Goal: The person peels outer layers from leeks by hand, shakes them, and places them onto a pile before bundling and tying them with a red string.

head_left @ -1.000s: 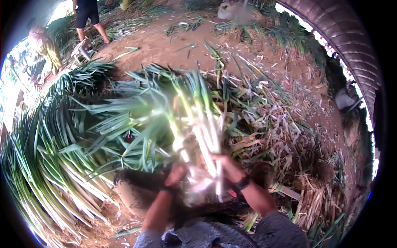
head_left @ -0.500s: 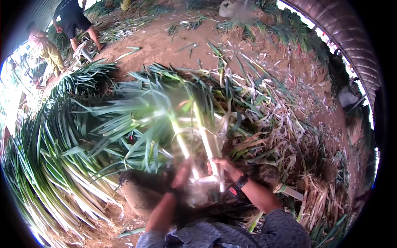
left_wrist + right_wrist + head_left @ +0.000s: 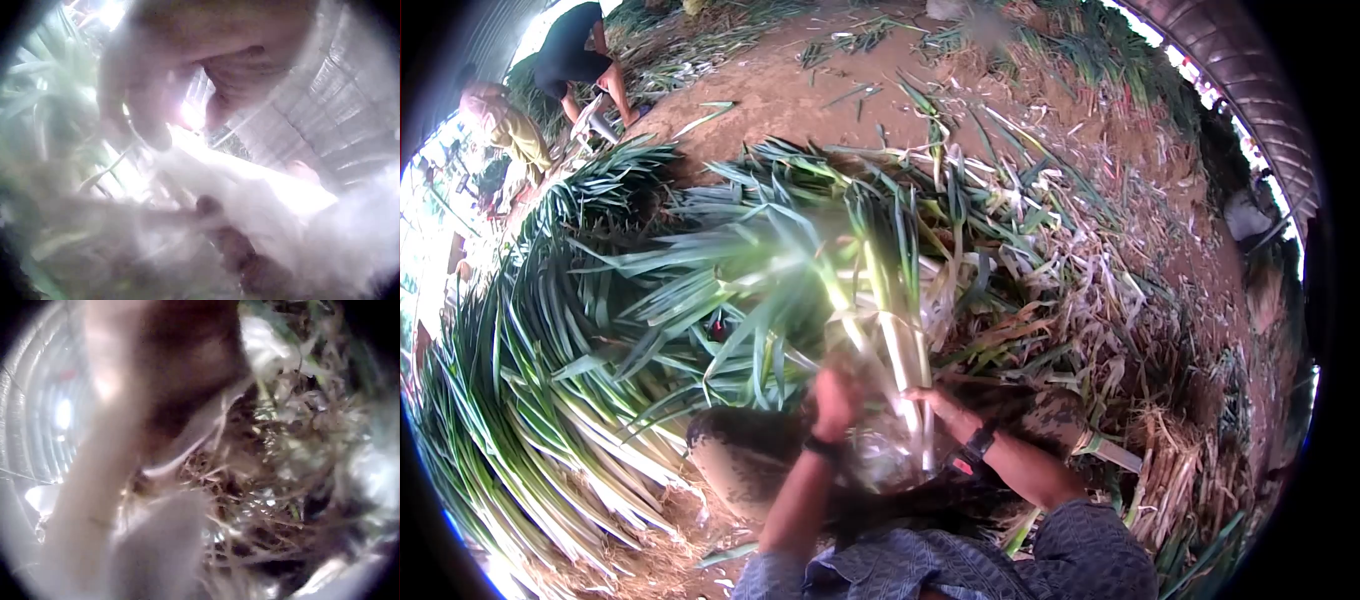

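In the head view my right hand [image 3: 940,405] grips pale leek stalks [image 3: 900,360] near their lower ends. The green tops point away from me over a pile of leaves [image 3: 740,260]. In the right wrist view that hand [image 3: 169,362] is wrapped over a thick blurred stalk [image 3: 87,506]. Just left of the stalks is my blurred left hand [image 3: 835,400]. Seen from the left wrist, the left hand [image 3: 187,56] has bent fingers with a gap between them and the thumb, right above a white stalk [image 3: 250,175].
Many leeks [image 3: 530,390] lie in a thick row on the left. Peeled leaf scraps [image 3: 1090,300] cover the ground to the right, beside a root-ended bundle [image 3: 1170,470]. A pale strip [image 3: 1115,455] sticks out by my right knee. Two people [image 3: 575,60] are at the far left.
My left hand has lifted slightly up and left from beside the stalks. My right hand keeps its grip on them. One far person has bent down lower.
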`<state>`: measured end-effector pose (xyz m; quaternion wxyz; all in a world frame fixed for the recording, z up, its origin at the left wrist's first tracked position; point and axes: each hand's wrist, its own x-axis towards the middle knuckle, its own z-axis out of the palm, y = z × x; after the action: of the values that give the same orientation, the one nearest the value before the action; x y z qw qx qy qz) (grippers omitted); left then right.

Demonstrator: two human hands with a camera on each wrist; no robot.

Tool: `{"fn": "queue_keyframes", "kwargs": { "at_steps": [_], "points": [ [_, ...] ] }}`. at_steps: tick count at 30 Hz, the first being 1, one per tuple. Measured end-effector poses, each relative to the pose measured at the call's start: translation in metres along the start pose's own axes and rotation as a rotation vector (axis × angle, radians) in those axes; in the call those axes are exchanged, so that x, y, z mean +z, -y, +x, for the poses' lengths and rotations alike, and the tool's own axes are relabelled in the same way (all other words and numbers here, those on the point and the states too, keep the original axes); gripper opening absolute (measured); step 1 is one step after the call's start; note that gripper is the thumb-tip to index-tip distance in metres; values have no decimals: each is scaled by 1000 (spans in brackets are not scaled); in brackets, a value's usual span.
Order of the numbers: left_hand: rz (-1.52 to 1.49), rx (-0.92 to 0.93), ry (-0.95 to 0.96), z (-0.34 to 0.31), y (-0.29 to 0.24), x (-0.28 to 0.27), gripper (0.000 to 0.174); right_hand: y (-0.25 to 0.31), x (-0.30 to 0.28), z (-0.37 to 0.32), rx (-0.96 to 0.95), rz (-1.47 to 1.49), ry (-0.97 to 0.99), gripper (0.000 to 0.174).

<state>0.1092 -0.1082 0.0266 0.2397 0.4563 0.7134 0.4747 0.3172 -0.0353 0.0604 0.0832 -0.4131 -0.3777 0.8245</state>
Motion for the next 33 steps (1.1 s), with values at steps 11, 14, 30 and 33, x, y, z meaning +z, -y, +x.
{"fn": "queue_keyframes", "kwargs": {
  "at_steps": [11,14,30,33],
  "points": [
    [450,92,266,106,77,-1,19,4,6,-9,110,154,129,51],
    [112,434,65,114,13,-15,17,7,3,-8,108,127,78,48],
    [-793,304,631,94,-228,59,51,-41,-20,17,-7,92,-57,33],
    [-327,-272,-173,122,-56,29,50,-18,4,-13,-95,192,70,45]
  ]
}}
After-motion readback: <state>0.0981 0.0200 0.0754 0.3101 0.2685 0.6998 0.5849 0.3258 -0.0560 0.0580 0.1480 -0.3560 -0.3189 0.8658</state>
